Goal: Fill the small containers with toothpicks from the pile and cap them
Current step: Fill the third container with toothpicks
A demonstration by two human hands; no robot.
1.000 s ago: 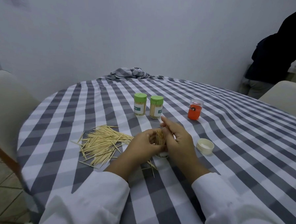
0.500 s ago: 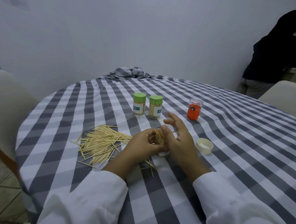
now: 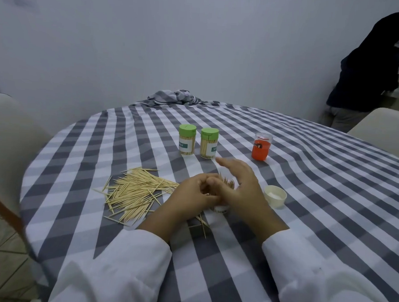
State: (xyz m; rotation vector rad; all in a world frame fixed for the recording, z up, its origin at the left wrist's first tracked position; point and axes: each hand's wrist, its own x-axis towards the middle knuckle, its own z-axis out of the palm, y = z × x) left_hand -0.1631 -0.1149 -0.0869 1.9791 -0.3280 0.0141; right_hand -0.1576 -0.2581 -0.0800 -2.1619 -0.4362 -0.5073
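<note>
A small clear container stands on the checked tablecloth, mostly hidden between my hands. My left hand grips its left side. Toothpick tips stick up out of its mouth. My right hand is over those tips with its fingers stretched out and blurred, holding nothing. The toothpick pile lies just left of my left hand. A white cap lies open side up, right of my right hand. Two green-capped containers full of toothpicks stand behind.
An orange container with a clear lid stands at the back right. A few stray toothpicks lie under my left wrist. Chairs flank the table. Bunched cloth lies at the far edge. A person stands far right.
My right hand has let go of the toothpick bundle and spread its fingers flat above the container. My left hand has kept its hold.
</note>
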